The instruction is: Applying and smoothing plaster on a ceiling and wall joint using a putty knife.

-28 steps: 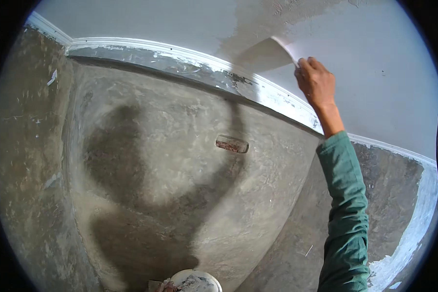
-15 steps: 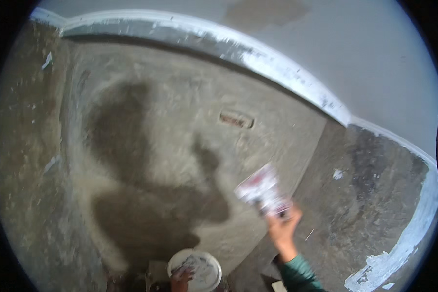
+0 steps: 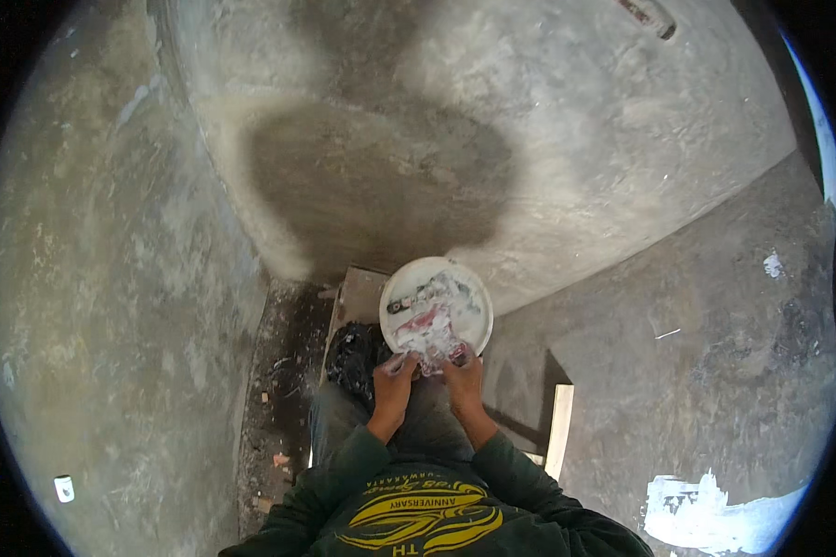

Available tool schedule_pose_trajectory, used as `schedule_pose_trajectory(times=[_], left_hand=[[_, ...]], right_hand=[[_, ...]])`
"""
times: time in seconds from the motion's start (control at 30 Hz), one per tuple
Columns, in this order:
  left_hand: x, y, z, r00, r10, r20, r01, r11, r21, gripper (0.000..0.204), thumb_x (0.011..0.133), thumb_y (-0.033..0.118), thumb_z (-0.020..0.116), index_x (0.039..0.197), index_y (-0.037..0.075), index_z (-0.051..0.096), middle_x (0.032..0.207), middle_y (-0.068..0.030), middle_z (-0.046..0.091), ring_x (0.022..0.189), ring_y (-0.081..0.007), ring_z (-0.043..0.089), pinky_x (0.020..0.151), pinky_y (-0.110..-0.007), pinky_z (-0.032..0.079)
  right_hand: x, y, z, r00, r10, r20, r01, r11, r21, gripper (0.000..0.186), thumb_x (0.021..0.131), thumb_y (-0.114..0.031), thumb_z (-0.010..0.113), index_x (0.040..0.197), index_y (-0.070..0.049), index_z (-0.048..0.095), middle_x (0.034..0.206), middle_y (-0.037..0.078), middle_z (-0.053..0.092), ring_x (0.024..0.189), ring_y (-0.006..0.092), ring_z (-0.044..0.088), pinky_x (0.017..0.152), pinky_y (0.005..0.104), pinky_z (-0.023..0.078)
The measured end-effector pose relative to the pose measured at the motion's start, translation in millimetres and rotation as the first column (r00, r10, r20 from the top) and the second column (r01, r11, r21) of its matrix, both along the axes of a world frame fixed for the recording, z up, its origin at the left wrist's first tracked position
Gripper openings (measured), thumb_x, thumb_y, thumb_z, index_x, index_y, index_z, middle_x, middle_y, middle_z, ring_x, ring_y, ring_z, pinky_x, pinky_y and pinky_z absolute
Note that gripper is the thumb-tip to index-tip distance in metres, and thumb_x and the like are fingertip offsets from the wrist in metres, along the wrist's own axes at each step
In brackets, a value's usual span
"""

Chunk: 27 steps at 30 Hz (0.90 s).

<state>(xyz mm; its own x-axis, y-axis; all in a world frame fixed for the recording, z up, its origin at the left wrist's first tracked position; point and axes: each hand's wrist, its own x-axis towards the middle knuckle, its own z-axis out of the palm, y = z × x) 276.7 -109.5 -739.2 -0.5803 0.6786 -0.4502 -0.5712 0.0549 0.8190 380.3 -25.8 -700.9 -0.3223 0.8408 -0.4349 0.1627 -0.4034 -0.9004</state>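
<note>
Over a round white bucket (image 3: 485,327) in front of my body, a broad scraper (image 3: 424,336) smeared with white paste and showing pinkish patches lies between my hands. My left hand (image 3: 395,385) pinches its near left edge, fingers closed. At the near right edge my right hand (image 3: 463,379) grips it too, its fingertips partly hidden by paste. Inside the bucket are whitish paste and a dark-handled tool (image 3: 401,305), whose far part is smeared and hard to make out.
Grey plastered walls (image 3: 604,139) surround me closely. Beside the bucket sits a black plastic bag (image 3: 353,357). A pale wooden strip (image 3: 559,429) stands at right, near a white painted patch (image 3: 715,515). Rubble (image 3: 280,459) litters the floor at left.
My view has tilted down from the upper wall to the bucket. My right hand has brought the scraper down over the bucket, and my left hand now grips it as well.
</note>
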Motion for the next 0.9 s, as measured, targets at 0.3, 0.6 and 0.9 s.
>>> schedule_pose_trajectory(times=[0.3,0.6,0.9], left_hand=[[16,27,-42,0.996,-0.087,-0.007,0.086,0.993,-0.077,0.035,0.100,0.024,0.068,0.113,-0.008,0.073,0.101,-0.0081,0.073,0.086,-0.0137,0.064,0.074,-0.036,0.050],[48,57,-39,0.993,-0.119,-0.010,0.118,0.990,-0.078,0.037,0.095,0.027,0.072,0.105,-0.008,0.074,0.082,-0.0066,0.073,0.073,-0.0097,0.062,0.065,-0.031,0.049],[19,2,-92,0.928,-0.229,-0.294,0.198,0.971,-0.131,0.041,0.096,0.028,0.070,0.117,-0.007,0.071,0.099,-0.0190,0.074,0.092,-0.0236,0.071,0.082,-0.037,0.055]], right_hand=[[45,21,-39,0.750,0.152,0.643,-0.617,0.510,0.599,0.071,0.070,-0.019,0.086,0.134,-0.004,0.058,0.137,0.023,0.055,0.127,0.0447,0.049,0.106,0.0515,0.043],[59,43,-31,0.710,0.066,0.701,-0.599,0.579,0.553,0.068,0.070,-0.027,0.087,0.129,-0.005,0.064,0.129,0.026,0.060,0.121,0.0457,0.054,0.105,0.0540,0.042],[89,91,-42,0.423,-0.033,0.906,-0.822,0.406,0.399,0.067,0.067,-0.036,0.090,0.127,-0.013,0.071,0.132,0.037,0.056,0.125,0.0499,0.052,0.107,0.0585,0.039]])
